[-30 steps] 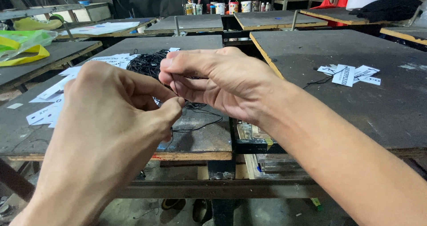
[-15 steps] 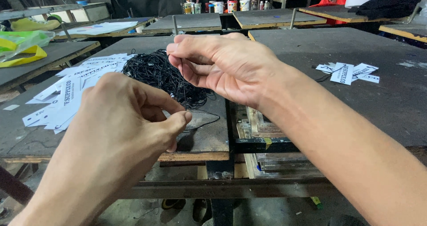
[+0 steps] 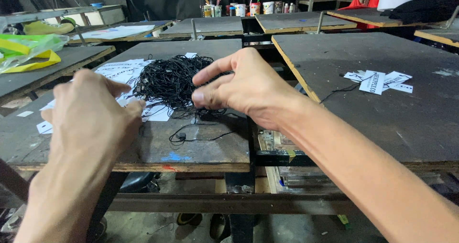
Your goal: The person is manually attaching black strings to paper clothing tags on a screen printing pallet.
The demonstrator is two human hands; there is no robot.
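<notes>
My right hand [image 3: 241, 90] hovers with its fingers spread and empty, just right of a tangled pile of black cords [image 3: 172, 78] on the dark work table [image 3: 205, 147]. My left hand [image 3: 95, 116] reaches in from the left. Its fingertips are at the edge of the white paper tags [image 3: 155, 111] that lie under and beside the pile, and thumb and fingers are apart. One loose black cord with a small clasp [image 3: 184, 137] lies on the table in front of the pile, below my right hand.
Another dark table [image 3: 382, 118] on the right carries a few white tags with a cord [image 3: 377, 82]. A gap with a metal frame [image 3: 267, 152] separates the two tables. Yellow-green plastic bags [image 3: 28, 51] lie far left; paint pots [image 3: 248, 7] stand at the back.
Both hands were close together, pinching a cord. They have come apart, the cord now lies on the table, the right hand has opened and the left hand has gone down to the tags.
</notes>
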